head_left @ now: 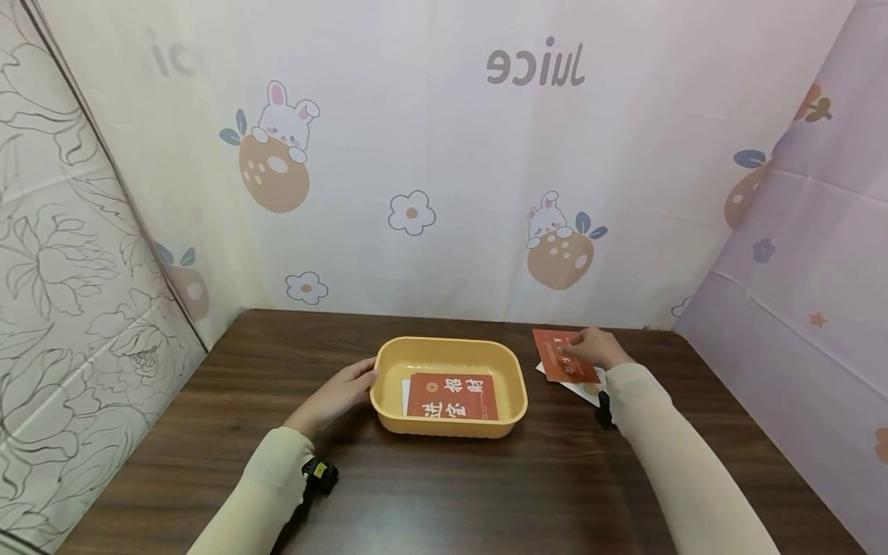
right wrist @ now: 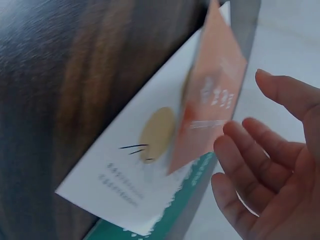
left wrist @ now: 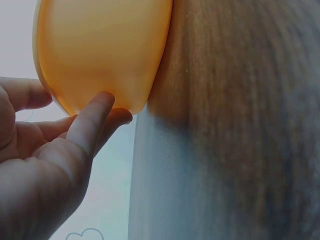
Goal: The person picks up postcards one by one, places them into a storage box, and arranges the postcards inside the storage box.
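A yellow plastic tray (head_left: 447,428) stands on the table. My left hand (head_left: 343,393) holds its left end; in the left wrist view a fingertip presses the tray's outer wall (left wrist: 105,50) and another finger reaches the rim. Inside the tray lies a red card (head_left: 454,397) with white characters, over a white one. At the right, my right hand (head_left: 598,348) is at a red card (head_left: 555,351). In the right wrist view that card stands tilted, its edge at the fingertips (right wrist: 227,129), with the thumb apart. A white card (right wrist: 120,170) and a green-edged one lie beneath it.
The dark wooden table (head_left: 458,486) meets a patterned curtain (head_left: 416,154) at its back edge. Printed curtains also hang at the left and right sides. A black wrist camera (head_left: 321,474) sits on the left wrist.
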`<state>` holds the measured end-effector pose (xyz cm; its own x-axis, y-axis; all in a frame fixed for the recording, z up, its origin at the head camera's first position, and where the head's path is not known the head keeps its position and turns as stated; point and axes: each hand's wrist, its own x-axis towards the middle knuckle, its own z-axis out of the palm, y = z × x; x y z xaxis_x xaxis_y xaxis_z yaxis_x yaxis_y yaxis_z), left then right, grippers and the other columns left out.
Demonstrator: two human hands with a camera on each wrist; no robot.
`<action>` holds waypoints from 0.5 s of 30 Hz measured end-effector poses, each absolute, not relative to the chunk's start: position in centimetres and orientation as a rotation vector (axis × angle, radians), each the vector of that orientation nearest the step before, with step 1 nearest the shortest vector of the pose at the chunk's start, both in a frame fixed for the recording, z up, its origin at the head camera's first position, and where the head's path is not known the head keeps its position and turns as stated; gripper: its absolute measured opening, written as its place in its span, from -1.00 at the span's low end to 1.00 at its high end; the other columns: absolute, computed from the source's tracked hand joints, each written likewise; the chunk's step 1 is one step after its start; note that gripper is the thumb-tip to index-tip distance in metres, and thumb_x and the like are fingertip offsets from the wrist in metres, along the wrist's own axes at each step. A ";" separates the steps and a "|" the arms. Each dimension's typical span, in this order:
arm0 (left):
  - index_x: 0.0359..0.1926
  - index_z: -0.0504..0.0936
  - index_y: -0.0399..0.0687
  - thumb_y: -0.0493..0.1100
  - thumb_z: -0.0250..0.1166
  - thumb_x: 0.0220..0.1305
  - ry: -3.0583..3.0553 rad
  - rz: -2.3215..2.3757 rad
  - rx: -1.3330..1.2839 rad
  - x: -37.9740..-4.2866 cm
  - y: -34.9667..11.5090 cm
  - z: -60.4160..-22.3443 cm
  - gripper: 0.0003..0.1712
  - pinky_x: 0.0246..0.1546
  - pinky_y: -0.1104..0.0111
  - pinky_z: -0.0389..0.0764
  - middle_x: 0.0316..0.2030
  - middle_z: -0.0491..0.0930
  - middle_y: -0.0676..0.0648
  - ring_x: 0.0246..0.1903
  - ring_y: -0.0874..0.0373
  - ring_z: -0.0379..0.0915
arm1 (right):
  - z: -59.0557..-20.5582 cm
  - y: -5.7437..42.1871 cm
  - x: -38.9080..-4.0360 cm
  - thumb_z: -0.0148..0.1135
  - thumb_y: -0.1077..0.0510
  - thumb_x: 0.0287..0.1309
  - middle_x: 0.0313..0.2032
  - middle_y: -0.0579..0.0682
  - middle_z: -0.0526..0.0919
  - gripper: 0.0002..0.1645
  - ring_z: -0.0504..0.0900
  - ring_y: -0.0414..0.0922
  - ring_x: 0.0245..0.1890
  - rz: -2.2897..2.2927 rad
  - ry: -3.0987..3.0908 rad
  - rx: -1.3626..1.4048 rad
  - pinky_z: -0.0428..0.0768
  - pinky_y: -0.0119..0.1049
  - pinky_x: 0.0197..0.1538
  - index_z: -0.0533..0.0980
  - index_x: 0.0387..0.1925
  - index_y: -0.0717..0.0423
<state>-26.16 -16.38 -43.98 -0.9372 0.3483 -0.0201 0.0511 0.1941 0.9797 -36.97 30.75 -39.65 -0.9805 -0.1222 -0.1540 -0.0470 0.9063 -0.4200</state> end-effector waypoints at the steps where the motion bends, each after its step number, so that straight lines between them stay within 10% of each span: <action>1: 0.50 0.09 -0.40 -0.16 -0.11 0.63 2.234 1.814 0.376 -26.1 -16.4 -43.9 -0.41 0.28 0.05 0.41 0.42 0.20 -0.39 0.35 -0.20 0.26 | -39.9 30.9 -37.0 0.25 -0.07 0.33 -0.04 0.39 0.61 -0.38 0.56 0.29 -0.05 -0.627 2.889 -0.099 0.59 0.14 -0.03 0.54 0.05 0.47; 15: 0.50 0.15 -0.33 -0.12 -0.09 0.63 2.249 1.802 0.327 -26.2 -16.4 -43.9 -0.42 0.25 0.09 0.46 0.41 0.26 -0.32 0.33 -0.14 0.31 | -41.5 31.0 -36.6 0.36 -0.21 0.19 -0.12 0.38 0.55 -0.09 0.48 0.16 -0.26 -0.647 2.847 0.233 0.60 0.04 -0.22 0.39 0.12 0.57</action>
<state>-26.16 -16.37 -43.92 -0.9461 0.3204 -0.0472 0.0238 0.2142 0.9765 -36.57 31.00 -41.52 -0.9650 0.1062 -0.2399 0.1995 0.8909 -0.4080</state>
